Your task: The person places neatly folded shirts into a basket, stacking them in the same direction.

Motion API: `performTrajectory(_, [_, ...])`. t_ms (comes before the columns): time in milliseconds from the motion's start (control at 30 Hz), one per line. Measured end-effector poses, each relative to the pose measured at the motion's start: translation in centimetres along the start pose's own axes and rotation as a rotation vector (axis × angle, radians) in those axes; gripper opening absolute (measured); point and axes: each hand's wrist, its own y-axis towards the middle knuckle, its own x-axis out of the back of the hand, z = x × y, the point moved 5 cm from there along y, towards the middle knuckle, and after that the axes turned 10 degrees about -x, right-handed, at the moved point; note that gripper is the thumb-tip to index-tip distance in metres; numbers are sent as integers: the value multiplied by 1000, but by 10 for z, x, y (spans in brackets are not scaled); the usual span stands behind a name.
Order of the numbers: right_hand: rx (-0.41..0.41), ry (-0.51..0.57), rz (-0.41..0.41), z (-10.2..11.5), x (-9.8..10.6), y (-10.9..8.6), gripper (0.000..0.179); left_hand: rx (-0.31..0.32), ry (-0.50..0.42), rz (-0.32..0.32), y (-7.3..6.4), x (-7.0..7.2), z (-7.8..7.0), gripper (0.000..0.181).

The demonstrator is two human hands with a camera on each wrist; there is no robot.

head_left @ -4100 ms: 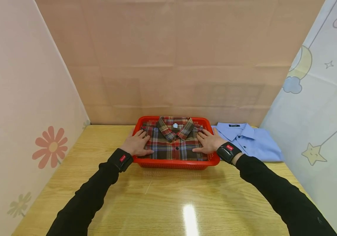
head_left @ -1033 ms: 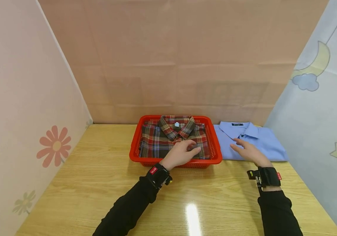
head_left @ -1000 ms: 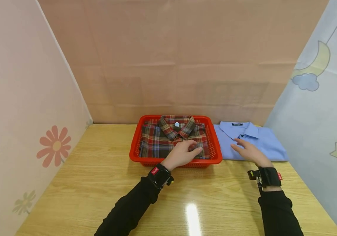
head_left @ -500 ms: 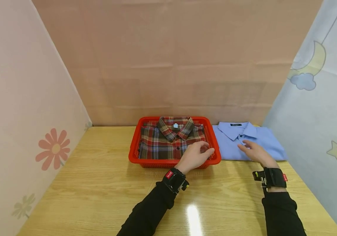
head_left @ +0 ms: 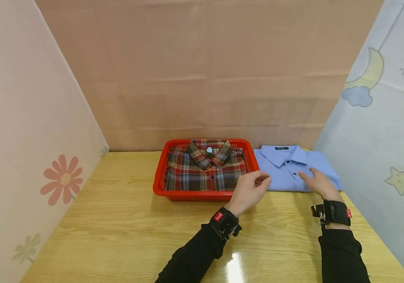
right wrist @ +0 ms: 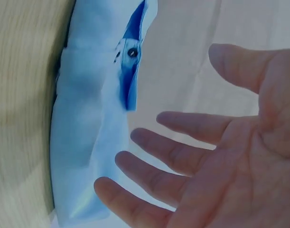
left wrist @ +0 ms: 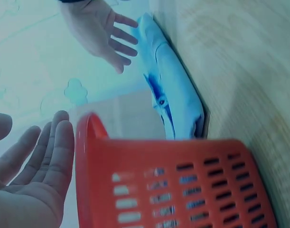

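In the head view my left hand (head_left: 248, 192) hovers over the front right corner of a red plastic basket (head_left: 195, 195), fingers relaxed and holding nothing. The left wrist view has those fingers (left wrist: 57, 152) just beside the basket's slotted wall. A folded plaid shirt (head_left: 188, 173), collar at the back, lies inside the basket. To its right a folded light blue shirt (head_left: 280, 173) with dark buttons lies on the table. My right hand (head_left: 322, 184) is held above the blue shirt's front right part. Its fingers are spread and apart from the cloth in the right wrist view (right wrist: 220, 156).
The wooden table (head_left: 117, 228) ends at a tan backdrop (head_left: 205, 78) behind the basket. A patterned wall sheet (head_left: 382, 129) stands close to the blue shirt's right side. Another sheet with flowers (head_left: 60, 118) borders the left.
Both hands were on the plaid shirt in the basket at first. They have left it; the right went over to the blue shirt, and the left has travelled rightward across the basket's front.
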Motion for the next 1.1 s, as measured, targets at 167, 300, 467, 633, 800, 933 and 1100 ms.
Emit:
performTrajectory(167, [-18,1,-80,-12,10,1,90,2,64,68,-1,-19,-5,31])
performTrajectory(300, [-25,21,-125,-22,16,1,88,-6,122,139,-2,-34,-9,36])
performTrajectory(467, [-49,26,-143,-31,17,4,90,82,135,254,-7,-56,-5,45])
performTrajectory(633, [-50,30,-214,-41,16,7,85,244,149,283,-11,-73,11,58])
performTrajectory(800, [-88,24,-239,-54,16,10,84,446,115,208,-12,-85,28,70])
performTrajectory(933, [-106,51,-186,-61,16,13,86,546,79,123,-9,-89,40,73])
performTrajectory(1100, [-141,121,-108,-66,17,14,90,639,9,97,-9,-90,53,70])
